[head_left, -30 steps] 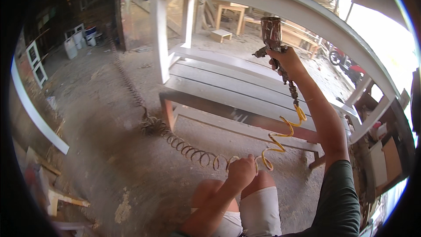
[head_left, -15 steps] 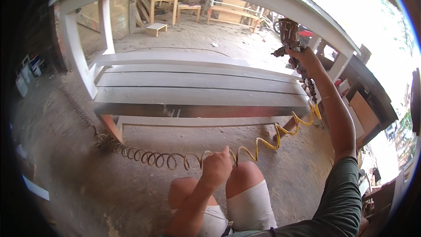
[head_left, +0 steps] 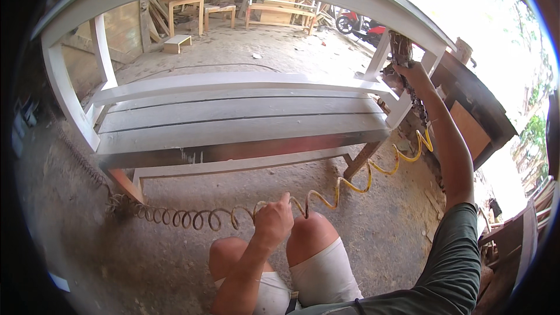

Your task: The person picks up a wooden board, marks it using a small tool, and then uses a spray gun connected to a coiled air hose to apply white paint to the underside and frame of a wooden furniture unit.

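My left hand [head_left: 274,221] clamps the hose [head_left: 370,179]; apart from it, my right hand [head_left: 415,76] grips the spray gun [head_left: 401,48] near the frame [head_left: 245,118].

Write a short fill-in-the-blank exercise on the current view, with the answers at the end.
1. The spray gun is gripped by the person's ____.
2. The left hand holds a coiled ____.
3. Where it nears the spray gun, that coil is coloured ____.
4. In the background, the parked motorcycle has ____ bodywork.

Missing words: right hand; hose; yellow; red.
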A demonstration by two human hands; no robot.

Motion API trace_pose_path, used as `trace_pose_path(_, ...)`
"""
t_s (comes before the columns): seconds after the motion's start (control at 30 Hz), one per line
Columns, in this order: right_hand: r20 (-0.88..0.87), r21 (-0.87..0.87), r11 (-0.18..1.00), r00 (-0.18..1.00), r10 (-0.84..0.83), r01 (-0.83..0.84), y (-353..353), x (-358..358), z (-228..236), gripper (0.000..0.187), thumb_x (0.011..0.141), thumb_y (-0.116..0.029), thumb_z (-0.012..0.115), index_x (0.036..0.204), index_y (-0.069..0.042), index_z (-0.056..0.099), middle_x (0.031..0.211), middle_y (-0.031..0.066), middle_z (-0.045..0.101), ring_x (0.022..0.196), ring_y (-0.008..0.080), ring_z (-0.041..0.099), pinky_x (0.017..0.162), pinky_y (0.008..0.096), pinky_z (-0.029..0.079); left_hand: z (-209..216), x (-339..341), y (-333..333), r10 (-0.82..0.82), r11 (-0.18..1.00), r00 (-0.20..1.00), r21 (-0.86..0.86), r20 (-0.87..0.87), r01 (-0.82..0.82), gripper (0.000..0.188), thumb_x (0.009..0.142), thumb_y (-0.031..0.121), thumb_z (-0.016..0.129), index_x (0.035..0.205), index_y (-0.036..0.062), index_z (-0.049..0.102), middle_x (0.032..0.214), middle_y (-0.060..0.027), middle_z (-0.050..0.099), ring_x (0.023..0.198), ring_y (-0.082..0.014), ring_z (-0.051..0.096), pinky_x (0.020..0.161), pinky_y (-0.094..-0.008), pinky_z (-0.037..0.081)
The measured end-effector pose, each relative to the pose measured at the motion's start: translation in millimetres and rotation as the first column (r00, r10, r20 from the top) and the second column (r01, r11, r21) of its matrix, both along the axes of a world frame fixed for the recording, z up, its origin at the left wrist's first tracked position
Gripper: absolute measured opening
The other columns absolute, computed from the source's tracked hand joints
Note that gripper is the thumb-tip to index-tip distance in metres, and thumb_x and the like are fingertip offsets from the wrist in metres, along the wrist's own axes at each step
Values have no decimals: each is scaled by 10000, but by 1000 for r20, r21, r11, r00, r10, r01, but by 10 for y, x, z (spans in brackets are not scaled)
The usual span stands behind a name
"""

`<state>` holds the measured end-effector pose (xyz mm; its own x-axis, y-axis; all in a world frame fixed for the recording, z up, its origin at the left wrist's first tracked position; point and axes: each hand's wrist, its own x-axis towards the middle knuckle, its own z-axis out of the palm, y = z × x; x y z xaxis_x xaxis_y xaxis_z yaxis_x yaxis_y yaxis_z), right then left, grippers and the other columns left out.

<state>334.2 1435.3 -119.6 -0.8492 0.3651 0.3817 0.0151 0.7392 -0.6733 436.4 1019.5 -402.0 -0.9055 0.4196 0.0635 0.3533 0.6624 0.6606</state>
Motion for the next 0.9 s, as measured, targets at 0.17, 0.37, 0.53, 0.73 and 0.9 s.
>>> trace_pose_path(0.17, -25, 51, 988, 990, -142, 143, 353, -34, -99, 279, 886, -261, 747, 888, -2, 645, 619, 47, 617, 441, 137, 573, 343, 290, 389, 23, 17, 17, -18, 999, 1000, 28, 10, 17, 372, 969, 219, 581, 1293, 41, 629, 882, -291, 700, 884, -465, 688, 851, -527, 530)
trace_pose_path(0.37, -69, 211, 945, 968, -240, 249, 428, 38, -188, 290, 885, -216, 747, 894, 43, 615, 620, 76, 611, 448, 169, 589, 358, 320, 429, 1, 32, -7, -24, 999, 1000, 43, -3, 25, 373, 972, 232, 579, 1292, 47, 628, 877, -287, 701, 886, -462, 689, 844, -532, 531)
trace_pose_path(0.53, -88, 128, 957, 964, -249, 259, 288, 392, -434, 254, 889, -164, 742, 908, 57, 620, 620, 73, 604, 468, 162, 581, 431, 330, 467, 21, 50, -48, -16, 1000, 1000, 9, 18, 15, 361, 971, 229, 576, 1288, 63, 625, 857, -268, 705, 858, -443, 700, 821, -535, 534)
trace_pose_path(0.73, -188, 293, 895, 938, -292, 337, 470, 794, -1134, 209, 902, -154, 724, 925, 43, 660, 665, 58, 625, 525, 144, 577, 507, 332, 478, 73, 65, -176, -67, 997, 998, -44, 3, 67, 357, 979, 209, 517, 1275, 29, 606, 844, -261, 712, 846, -414, 719, 790, -511, 567)
trace_pose_path(0.9, -494, 388, 793, 832, -251, 470, 593, 830, -1624, 200, 917, -167, 719, 969, 25, 690, 672, 50, 632, 539, 134, 586, 493, 316, 465, 92, 106, -195, -69, 997, 998, -45, 15, 70, 350, 983, 213, 503, 1259, 25, 609, 843, -259, 713, 841, -421, 717, 776, -511, 568)
